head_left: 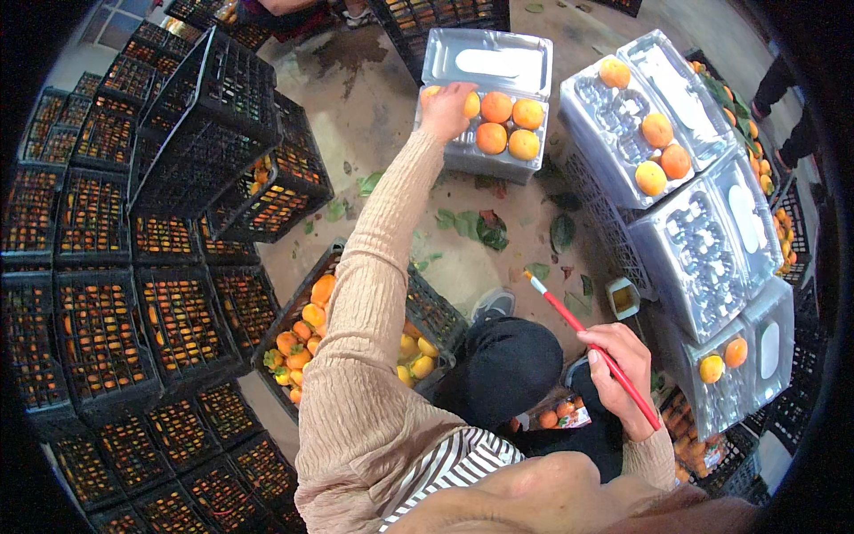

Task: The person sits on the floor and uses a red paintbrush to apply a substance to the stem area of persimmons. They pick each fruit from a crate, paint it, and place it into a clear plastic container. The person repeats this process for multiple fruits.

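Leaf-strewn floor [382,107] is spreading beneath the work, and black crates [209,116] are standing well left of both sets of fingers. The left hand [442,116] is resting over the left end of a clear tray [489,166]; I cannot tell whether its fingers are grasping anything, since the hand is hiding that part. One orange fruit [471,105] is sitting just right of those fingers, four more fruits [495,109] are lying farther right, and a raised lid [487,60] is standing beyond the fingertips. The right hand [623,365] is keeping its fingers clenched around a red-handled brush [578,322], whose tip is pointing away from them. A small container [628,312] is standing just beyond these fingers; a careless swing could be tipping it over. Too hard a press from the left fingers could be bruising fruit, and a sleeve brushing past could be rolling one off the tray.
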The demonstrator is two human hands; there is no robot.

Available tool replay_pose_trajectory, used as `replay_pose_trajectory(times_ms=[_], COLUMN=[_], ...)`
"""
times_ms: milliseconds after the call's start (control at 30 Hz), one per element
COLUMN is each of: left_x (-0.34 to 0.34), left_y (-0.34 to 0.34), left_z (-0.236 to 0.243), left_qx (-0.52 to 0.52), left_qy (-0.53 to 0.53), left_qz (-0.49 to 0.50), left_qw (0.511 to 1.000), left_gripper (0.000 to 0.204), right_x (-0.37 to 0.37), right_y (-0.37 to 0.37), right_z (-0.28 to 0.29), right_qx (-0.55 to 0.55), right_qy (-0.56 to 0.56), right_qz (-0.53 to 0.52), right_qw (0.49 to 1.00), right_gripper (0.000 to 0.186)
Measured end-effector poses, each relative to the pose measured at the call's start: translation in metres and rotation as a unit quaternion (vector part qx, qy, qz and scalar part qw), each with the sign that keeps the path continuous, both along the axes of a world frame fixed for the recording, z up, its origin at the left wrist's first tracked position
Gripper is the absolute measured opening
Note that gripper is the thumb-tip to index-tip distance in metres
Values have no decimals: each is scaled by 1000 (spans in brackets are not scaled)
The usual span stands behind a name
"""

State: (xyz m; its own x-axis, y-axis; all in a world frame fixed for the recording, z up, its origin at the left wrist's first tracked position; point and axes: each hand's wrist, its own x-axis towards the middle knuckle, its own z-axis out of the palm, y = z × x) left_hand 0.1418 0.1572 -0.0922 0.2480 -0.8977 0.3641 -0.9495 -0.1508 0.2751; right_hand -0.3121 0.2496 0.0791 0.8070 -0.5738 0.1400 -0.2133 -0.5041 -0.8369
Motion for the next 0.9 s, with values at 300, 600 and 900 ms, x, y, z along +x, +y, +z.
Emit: replay_pose_trajectory(times_ms=[300,600,900], left_x=[1,17,18], left_y=[-1,4,-4], left_z=[12,1,12], left_qx=[29,35,52], left_qy=[41,86,11], left_qz=[20,-16,-63], left_qw=[999,996,997], left_gripper=[53,55,53], right_x=[116,304,314], right_y=[-113,-200,-224], right_z=[-73,-152,-158], right_qx=[-265,-430,-371], right_qy=[-49,47,51], right_qz=[-32,-13,74], right_qw=[963,902,924], right_gripper=[19,35,33])
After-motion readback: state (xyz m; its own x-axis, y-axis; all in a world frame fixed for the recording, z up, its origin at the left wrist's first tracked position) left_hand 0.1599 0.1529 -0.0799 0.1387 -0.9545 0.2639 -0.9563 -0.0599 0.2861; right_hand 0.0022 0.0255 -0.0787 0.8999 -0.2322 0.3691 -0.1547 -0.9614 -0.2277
